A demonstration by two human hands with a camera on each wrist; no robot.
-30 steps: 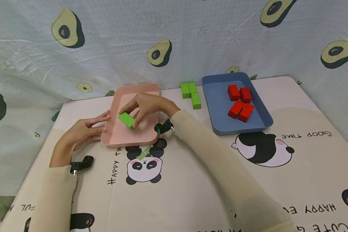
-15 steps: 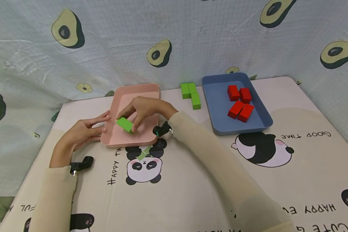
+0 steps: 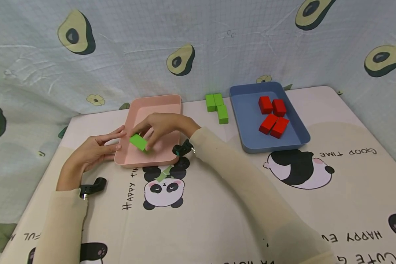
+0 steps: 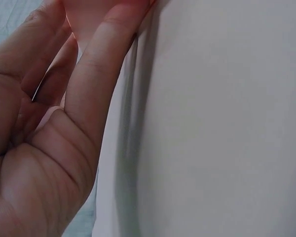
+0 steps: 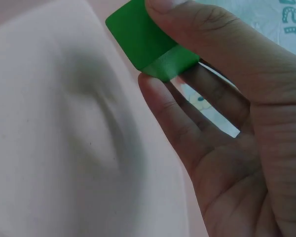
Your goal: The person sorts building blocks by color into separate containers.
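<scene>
In the head view my right hand (image 3: 163, 126) pinches a green block (image 3: 138, 142) between thumb and fingers, over the left part of the pink tray (image 3: 166, 159). The right wrist view shows the thumb on one side of the green block (image 5: 143, 37) and fingertips on another. The block is tilted, and a gap under it cannot be judged. My left hand (image 3: 94, 150) rests its fairly straight fingers and thumb against the tray's left wall. Up close in the left wrist view, the left hand (image 4: 54, 128) touches the pink tray wall (image 4: 89, 17).
Three green blocks (image 3: 223, 114) stand together on the table between the trays. On the right a blue tray (image 3: 250, 146) holds several red blocks (image 3: 265, 105). Behind the table hangs a curtain (image 3: 128, 44) printed with avocados. A panda-printed cloth (image 3: 165, 227) covers the table.
My right hand has moved a little left and toward the near side of the pink tray, carrying the green block. The left hand has stayed at the tray's wall.
</scene>
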